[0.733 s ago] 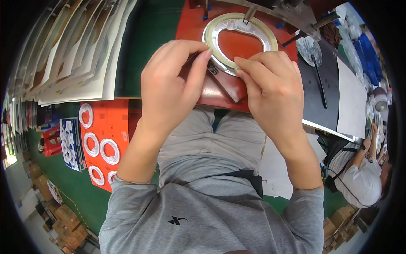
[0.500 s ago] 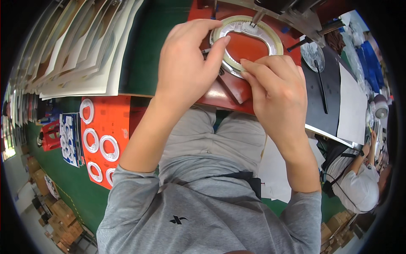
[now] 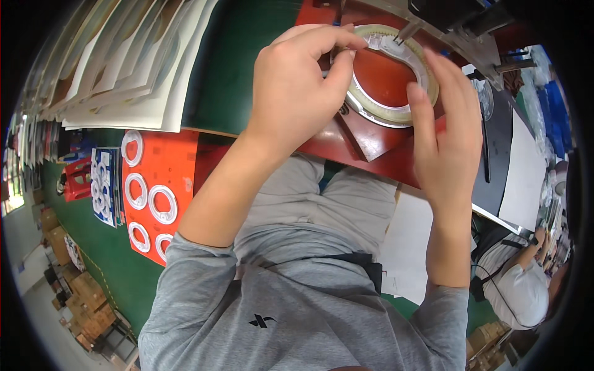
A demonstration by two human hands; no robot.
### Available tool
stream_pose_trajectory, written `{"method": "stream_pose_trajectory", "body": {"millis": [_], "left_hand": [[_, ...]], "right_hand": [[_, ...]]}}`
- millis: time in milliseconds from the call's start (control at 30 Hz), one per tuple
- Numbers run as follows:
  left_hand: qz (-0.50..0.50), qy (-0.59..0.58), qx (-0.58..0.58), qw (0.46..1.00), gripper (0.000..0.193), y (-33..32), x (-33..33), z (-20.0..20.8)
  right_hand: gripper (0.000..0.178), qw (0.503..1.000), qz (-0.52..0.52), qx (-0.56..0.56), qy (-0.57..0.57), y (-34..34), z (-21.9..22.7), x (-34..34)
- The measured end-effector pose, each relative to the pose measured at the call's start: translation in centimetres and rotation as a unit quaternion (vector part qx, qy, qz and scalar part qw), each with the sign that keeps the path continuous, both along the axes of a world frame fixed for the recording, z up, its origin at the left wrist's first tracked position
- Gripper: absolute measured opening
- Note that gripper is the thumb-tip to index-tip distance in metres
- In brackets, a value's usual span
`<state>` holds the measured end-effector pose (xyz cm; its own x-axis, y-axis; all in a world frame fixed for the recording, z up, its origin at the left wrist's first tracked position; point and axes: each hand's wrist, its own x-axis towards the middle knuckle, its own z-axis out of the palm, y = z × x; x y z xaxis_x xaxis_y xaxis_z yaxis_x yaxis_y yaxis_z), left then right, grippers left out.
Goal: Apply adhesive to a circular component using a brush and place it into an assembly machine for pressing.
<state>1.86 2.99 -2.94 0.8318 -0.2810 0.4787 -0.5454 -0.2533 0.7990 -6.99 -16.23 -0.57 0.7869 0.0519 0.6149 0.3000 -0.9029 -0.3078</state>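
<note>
A cream-white flat ring lies on a dark red fixture plate at the table's near edge. My left hand reaches in from the left and pinches the ring's left rim between thumb and fingers. Over the ring's right side is my right hand, fingers stretched out and fingertips resting on or just above the rim. A metal pin from a dark machine head points down onto the ring's far edge. The hands hide part of the ring.
Fanned cream sheets lie on the green table at the left. An orange tray of white rings sits beside my left elbow. Black and white sheets lie right. Another person works at the lower right; cardboard boxes stand lower left.
Both hands have moved forward onto the ring. My left hand has gone from the plate's near edge to the ring's left rim, and my right hand's fingers have straightened.
</note>
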Motion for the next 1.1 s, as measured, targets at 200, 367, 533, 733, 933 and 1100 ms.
{"method": "stream_pose_trajectory", "body": {"millis": [200, 367, 533, 733, 933, 1100], "left_hand": [[0.004, -0.028, 0.014, 0.999, 0.016, -0.5, 0.1, 0.4], [0.016, -0.035, 0.031, 0.999, 0.016, -0.2, 0.1, 0.4], [0.012, -0.061, -0.015, 0.998, 0.014, -0.3, 0.5, 0.0], [0.019, -0.093, -0.051, 0.994, 0.011, -0.8, 0.6, -0.1], [0.033, -0.139, -0.009, 0.990, 0.010, -0.6, 0.7, -0.1], [0.014, -0.136, -0.012, 0.991, 0.011, -0.4, 1.0, 0.3]], "right_hand": [[0.060, 0.988, -0.059, -0.043, 0.138, -0.3, -0.5, 1.8], [0.059, 0.985, -0.050, -0.033, 0.160, -0.2, 0.1, 1.8], [0.056, 0.986, -0.051, -0.021, 0.158, 0.4, 0.2, 1.6], [0.055, 0.986, -0.069, -0.035, 0.149, 0.2, 0.3, 1.0], [0.057, 0.975, -0.102, -0.062, 0.189, 0.8, 0.6, 1.4], [0.059, 0.982, -0.073, -0.088, 0.152, -0.3, 0.6, 1.9]]}}
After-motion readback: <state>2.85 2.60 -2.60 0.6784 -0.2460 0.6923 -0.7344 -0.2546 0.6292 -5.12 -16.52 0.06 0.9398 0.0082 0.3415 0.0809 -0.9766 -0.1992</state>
